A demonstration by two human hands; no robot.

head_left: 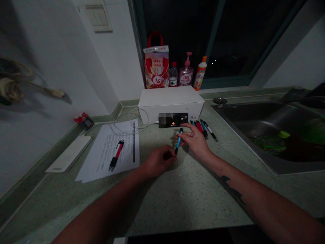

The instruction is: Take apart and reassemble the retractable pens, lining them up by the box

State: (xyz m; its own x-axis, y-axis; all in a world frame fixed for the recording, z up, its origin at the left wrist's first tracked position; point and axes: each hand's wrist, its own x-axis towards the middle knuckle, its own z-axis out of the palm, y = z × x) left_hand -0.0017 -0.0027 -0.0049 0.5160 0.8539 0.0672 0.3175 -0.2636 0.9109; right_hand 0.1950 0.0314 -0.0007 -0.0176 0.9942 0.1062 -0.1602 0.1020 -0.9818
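Note:
A blue pen [178, 139] with black ends is held upright at a slant above the counter. My right hand [193, 139] grips its upper part between thumb and fingers. At the pen's lower black end, my left hand [162, 159] is closed in a pinch, its fingertips on or right by the tip. Several pens [201, 128], some red, blue and white, lie in a group just beyond my right hand. To the left, red and black pens [117, 154] rest on printed paper sheets [101, 149]. A phone [173, 120] leans against a white box [172, 96] behind my hands.
A metal sink [256, 135] is set into the counter on the right. A white cable [149, 126] runs from the phone over the paper. Bottles [186, 76] and a red bag [156, 67] stand behind the box. A white flat board [69, 154] lies at left.

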